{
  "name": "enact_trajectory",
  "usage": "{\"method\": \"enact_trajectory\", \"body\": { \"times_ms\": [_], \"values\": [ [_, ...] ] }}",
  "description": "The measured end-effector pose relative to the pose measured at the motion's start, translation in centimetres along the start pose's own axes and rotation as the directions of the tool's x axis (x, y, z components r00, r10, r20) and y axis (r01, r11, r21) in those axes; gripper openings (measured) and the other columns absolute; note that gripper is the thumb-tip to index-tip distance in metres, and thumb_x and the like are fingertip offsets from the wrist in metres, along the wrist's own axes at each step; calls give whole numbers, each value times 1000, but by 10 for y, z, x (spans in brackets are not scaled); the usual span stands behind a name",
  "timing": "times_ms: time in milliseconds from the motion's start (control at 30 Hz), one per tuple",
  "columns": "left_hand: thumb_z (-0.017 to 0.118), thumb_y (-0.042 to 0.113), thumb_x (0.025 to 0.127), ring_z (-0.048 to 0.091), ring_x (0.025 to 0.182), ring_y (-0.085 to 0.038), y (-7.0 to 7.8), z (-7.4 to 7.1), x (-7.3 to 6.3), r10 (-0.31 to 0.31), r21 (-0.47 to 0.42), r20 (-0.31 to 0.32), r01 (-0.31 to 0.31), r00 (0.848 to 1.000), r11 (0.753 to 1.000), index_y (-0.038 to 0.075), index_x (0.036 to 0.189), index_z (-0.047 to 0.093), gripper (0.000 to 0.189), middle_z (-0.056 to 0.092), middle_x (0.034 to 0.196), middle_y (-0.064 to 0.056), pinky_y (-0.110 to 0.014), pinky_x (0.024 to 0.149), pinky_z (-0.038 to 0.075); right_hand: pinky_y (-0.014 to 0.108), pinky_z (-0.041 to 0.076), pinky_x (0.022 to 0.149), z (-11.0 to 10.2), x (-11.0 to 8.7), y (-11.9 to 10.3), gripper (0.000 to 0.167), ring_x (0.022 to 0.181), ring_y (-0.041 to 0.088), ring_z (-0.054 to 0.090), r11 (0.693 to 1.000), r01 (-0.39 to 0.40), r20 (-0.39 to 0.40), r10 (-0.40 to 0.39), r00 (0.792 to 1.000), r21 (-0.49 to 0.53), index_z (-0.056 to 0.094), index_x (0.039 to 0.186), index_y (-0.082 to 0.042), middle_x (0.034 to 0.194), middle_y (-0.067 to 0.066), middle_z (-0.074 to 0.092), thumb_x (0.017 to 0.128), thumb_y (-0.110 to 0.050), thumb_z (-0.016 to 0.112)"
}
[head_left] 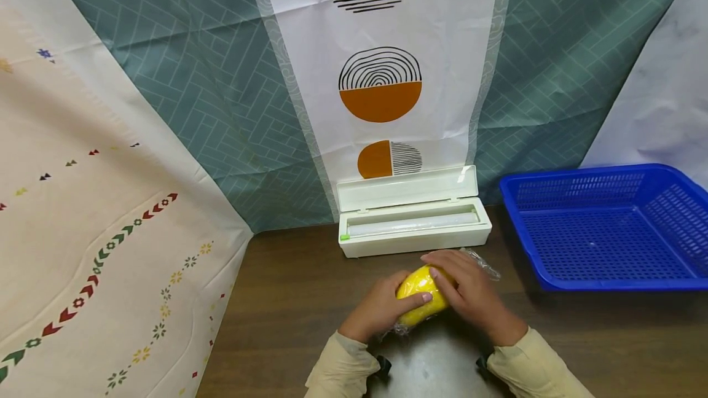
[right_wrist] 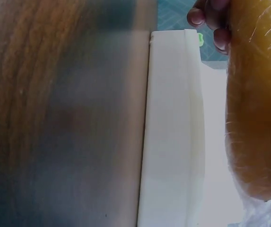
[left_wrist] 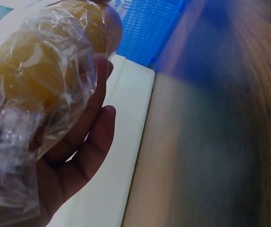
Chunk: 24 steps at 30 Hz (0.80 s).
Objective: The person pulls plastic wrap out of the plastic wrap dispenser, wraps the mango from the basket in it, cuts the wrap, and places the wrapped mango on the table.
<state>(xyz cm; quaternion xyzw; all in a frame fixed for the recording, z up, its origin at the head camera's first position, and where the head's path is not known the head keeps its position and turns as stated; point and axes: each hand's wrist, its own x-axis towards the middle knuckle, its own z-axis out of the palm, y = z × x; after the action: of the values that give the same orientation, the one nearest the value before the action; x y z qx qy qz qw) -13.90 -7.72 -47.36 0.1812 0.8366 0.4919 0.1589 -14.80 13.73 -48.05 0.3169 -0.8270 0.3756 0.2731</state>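
Between both hands is a smooth, rounded yellow thing [head_left: 416,287] wrapped in clear cling film [left_wrist: 19,156]; whether it is a fruit or a vegetable I cannot tell. My left hand [head_left: 381,307] grips it from the left, thumb across the front. In the left wrist view, loose film bunches at its end over the palm. My right hand [head_left: 470,290] holds the far right side, thumb on top. A loose piece of film sticks out beyond the right fingers. Behind the hands stands a white cling film dispenser [head_left: 415,243], lid raised, with a film roll [head_left: 412,225] inside.
A blue plastic basket [head_left: 533,263] sits on the brown wooden table [head_left: 287,300], right of the dispenser. Patterned cloth [head_left: 221,91] hangs behind the table, and a cream cloth [head_left: 110,214] hangs on the left. A light glare lies on the tabletop between the forearms.
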Motion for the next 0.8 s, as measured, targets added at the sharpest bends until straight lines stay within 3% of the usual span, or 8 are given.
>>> {"method": "enact_trajectory", "body": {
  "times_ms": [100, 233, 433, 633, 800],
  "values": [
    [67, 51, 91, 61, 75, -6, 1, -2, -1, -15, -57, 18, 16, 1000, 998, 17, 117, 64, 43, 65, 92, 5, -24, 68, 53, 25, 42, 101, -2, 1, 2, 37, 107, 20, 67, 1000, -6, -32, 7, 999, 31, 72, 119, -13, 116, 2, 73, 86, 2, 68],
    [67, 51, 92, 62, 77, -8, 1, -4, -1, -10, -110, 35, 14, 999, 994, 16, 118, 65, 43, 66, 94, 3, -25, 70, 54, 20, 43, 97, -4, 1, 2, 36, 106, 15, 65, 991, -68, -36, 73, 997, 115, 73, 119, -15, 116, 1, 73, 90, 5, 64],
    [67, 48, 92, 63, 77, -8, 3, -6, -3, -8, -151, 46, 15, 999, 988, 17, 120, 66, 41, 66, 93, 3, -25, 71, 54, 16, 47, 87, -8, 0, 1, 37, 102, 8, 63, 958, -156, -12, 163, 986, 242, 71, 122, -17, 115, 1, 73, 97, 5, 56],
    [67, 45, 93, 62, 72, -8, 2, -7, -3, -8, -198, 55, 19, 998, 980, 15, 114, 66, 37, 65, 87, 3, -26, 68, 54, 14, 50, 84, -10, 1, 3, 34, 101, 3, 65, 909, -232, 23, 239, 971, 347, 71, 121, -15, 116, 2, 74, 101, 3, 50],
    [66, 45, 94, 61, 72, -7, 1, -8, -4, 6, -239, 62, 9, 998, 971, 14, 115, 66, 38, 64, 87, 3, -25, 68, 54, 16, 52, 85, -13, 2, 2, 30, 104, 3, 66, 848, -316, 76, 315, 946, 426, 71, 122, -13, 118, 6, 73, 105, -5, 46]
  ]
}}
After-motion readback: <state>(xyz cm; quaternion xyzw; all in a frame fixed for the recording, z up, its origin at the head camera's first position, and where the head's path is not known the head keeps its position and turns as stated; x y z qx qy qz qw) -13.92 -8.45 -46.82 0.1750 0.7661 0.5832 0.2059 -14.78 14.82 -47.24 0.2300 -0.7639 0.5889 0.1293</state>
